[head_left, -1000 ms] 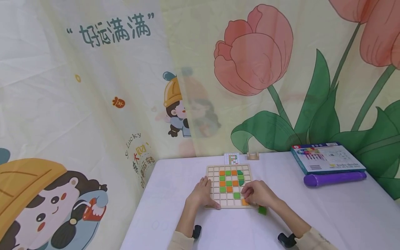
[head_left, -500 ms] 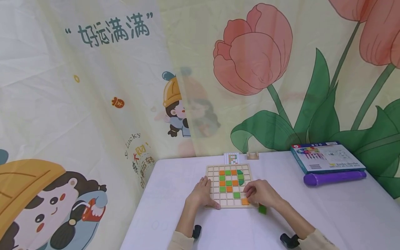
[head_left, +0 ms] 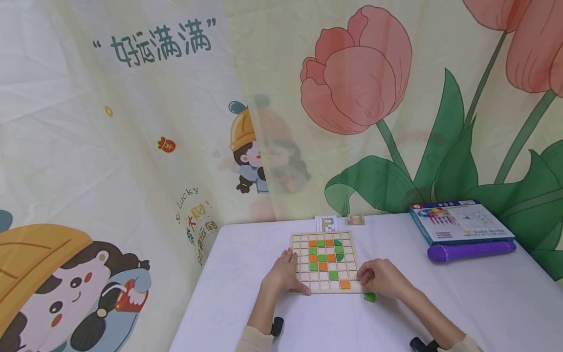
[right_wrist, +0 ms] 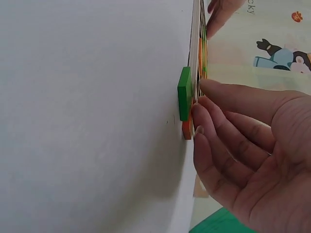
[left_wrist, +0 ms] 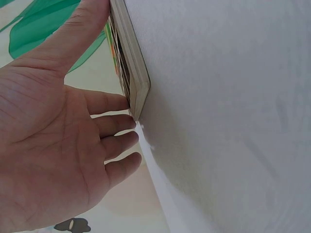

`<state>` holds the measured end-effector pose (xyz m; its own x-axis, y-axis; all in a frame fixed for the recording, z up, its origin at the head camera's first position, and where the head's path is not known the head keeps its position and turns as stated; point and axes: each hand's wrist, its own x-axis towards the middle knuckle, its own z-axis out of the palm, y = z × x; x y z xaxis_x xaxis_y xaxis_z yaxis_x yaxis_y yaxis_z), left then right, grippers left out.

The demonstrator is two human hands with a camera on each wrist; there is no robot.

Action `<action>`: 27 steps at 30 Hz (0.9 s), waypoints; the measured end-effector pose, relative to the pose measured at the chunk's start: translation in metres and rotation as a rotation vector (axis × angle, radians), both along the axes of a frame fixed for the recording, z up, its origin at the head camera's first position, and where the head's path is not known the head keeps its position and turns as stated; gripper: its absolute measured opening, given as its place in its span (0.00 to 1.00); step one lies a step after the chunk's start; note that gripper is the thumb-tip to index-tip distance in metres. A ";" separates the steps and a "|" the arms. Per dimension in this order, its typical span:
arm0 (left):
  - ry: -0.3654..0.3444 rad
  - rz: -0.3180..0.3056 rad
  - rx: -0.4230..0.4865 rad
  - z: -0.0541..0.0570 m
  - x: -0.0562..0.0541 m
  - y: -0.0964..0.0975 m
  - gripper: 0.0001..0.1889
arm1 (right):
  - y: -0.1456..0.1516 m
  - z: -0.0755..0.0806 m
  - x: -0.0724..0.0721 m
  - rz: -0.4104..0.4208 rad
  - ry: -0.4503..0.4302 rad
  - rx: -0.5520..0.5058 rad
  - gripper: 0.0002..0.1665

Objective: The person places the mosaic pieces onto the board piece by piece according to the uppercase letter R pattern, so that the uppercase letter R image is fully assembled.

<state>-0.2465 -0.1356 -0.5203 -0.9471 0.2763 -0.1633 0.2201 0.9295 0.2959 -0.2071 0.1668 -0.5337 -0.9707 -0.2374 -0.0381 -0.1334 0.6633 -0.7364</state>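
Note:
A wooden grid board (head_left: 313, 283) lies on the white table, with orange, light green and dark green tiles set in several of its squares. My left hand (head_left: 283, 275) rests on the board's left side, thumb at the near corner and fingers spread along the edge. Beyond the right edge, my right hand (head_left: 381, 277) reaches down with loosely bent fingers. A loose green tile (right_wrist: 184, 93) and an orange tile (right_wrist: 187, 130) sit there beside the board, with the right fingertips (right_wrist: 200, 114) close by the orange one. Between thumb and fingers no tile shows.
Behind the board stand a small pattern card (head_left: 326, 223) and a wooden holder (head_left: 356, 220). At the back right are a flat printed box (head_left: 462, 222) and a purple tube (head_left: 470, 252). A printed curtain (head_left: 281, 122) hangs along the table's back.
My right hand has moved right, off the board's lower right squares to the loose tiles beside it, uncovering the orange tile near the corner. The left hand stays where it was.

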 end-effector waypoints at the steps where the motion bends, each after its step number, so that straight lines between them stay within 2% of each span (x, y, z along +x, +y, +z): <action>1: 0.002 0.000 0.000 0.000 0.000 0.000 0.67 | 0.002 0.001 0.002 0.002 -0.001 0.010 0.17; 5: 0.002 -0.002 -0.002 -0.002 -0.001 0.000 0.67 | 0.007 0.003 0.009 0.024 0.021 0.084 0.20; 9: 0.002 -0.001 0.000 -0.002 -0.001 -0.001 0.67 | 0.006 0.007 0.017 -0.013 -0.003 0.158 0.22; 14: -0.002 -0.004 -0.003 -0.002 -0.001 -0.001 0.66 | 0.004 0.010 0.023 -0.036 -0.034 0.159 0.23; 20: -0.006 -0.008 -0.007 -0.001 -0.001 -0.001 0.66 | 0.007 0.005 0.022 -0.019 -0.031 0.141 0.24; 27: -0.002 -0.004 -0.003 -0.002 -0.001 -0.001 0.67 | 0.013 0.001 0.015 -0.042 -0.006 0.175 0.15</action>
